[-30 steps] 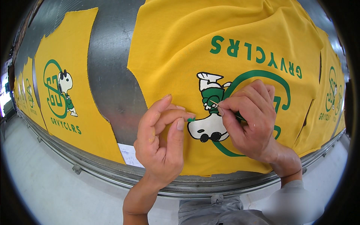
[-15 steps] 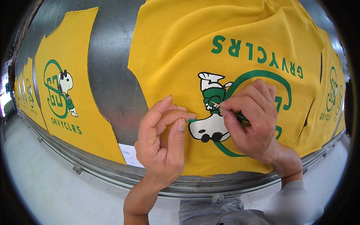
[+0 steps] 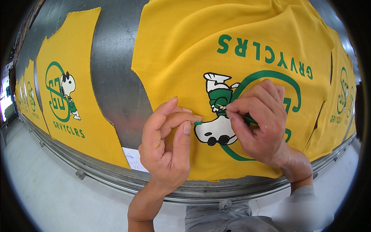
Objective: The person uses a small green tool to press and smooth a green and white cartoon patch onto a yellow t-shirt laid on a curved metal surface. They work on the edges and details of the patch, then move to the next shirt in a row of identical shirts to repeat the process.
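The right hand (image 3: 259, 123) had barely moved, fingers pinching a thin stick on the yellow printed fabric panel (image 3: 232, 46); the left hand (image 3: 168, 141) stayed curled, green-tipped.

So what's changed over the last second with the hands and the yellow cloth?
Almost nothing. The right hand keeps its thin stick at the green part of the cartoon print, having barely shifted. The left hand stays pinched, a bit of green at its fingertips. The yellow cloth and metal table lie as before.
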Available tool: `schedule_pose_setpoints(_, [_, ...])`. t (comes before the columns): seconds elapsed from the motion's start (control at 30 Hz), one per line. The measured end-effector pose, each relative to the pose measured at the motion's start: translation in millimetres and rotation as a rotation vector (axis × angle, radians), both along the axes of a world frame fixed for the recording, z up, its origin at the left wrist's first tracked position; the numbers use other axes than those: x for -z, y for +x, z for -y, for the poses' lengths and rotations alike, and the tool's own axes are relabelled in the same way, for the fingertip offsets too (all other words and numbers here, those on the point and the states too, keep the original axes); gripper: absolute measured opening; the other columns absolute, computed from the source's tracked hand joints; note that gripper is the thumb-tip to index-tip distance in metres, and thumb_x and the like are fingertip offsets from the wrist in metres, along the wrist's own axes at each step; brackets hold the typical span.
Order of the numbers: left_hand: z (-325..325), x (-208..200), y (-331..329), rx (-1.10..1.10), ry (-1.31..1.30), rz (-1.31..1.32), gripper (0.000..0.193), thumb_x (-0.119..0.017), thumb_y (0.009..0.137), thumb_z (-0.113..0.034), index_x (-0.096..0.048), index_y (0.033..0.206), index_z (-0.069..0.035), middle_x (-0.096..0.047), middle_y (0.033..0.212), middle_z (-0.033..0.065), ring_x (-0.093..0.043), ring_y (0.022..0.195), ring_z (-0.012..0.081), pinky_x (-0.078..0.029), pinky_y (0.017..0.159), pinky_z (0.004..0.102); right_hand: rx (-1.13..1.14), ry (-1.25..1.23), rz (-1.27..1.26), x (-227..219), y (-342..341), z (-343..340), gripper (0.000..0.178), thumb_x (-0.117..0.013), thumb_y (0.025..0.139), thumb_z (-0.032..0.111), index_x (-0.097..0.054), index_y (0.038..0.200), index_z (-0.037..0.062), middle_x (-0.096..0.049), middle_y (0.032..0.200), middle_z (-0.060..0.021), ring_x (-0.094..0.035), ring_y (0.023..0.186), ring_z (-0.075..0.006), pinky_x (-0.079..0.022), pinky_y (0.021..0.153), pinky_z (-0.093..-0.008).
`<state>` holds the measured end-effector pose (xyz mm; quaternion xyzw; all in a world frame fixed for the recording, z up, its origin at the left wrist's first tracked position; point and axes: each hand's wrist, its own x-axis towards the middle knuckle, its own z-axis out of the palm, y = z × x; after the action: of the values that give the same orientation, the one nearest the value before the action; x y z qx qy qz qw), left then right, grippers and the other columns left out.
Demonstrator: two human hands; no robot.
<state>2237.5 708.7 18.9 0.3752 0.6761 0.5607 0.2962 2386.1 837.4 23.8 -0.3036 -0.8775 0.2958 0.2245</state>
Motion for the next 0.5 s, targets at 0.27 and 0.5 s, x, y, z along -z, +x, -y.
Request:
schedule_pose_setpoints(0.27, [-1.0, -1.2, 0.0, 0.010, -0.008, 0.002, 0.035, -0.055, 0.095, 0.006, -0.047, 0.129, 0.010, -0.072, 0.090, 0.0160, -0.065, 0.090, 0.0181, -0.048, 0.088, 0.0298, 0.003, 0.007, 0.003, 1.1, 1.4, -0.7, 0.023, -0.072, 0.061, -0.006, -0.064, 0.078, 0.0085, -0.056, 0.071, -0.0017, -0.048, 0.069, -0.0205, -0.030, 0.067, -0.0344])
schedule_pose_setpoints(0.5, [-0.5, -0.8, -0.1, 0.008, -0.013, -0.001, 0.035, -0.055, 0.094, 0.006, -0.047, 0.128, 0.010, -0.072, 0.090, 0.0160, -0.065, 0.089, 0.0175, -0.048, 0.087, 0.0294, -0.005, 0.000, 0.006, 0.0, 1.1, -0.5, 0.024, -0.072, 0.061, -0.005, -0.065, 0.079, 0.0089, -0.056, 0.071, -0.0015, -0.048, 0.069, -0.0202, -0.030, 0.067, -0.0343])
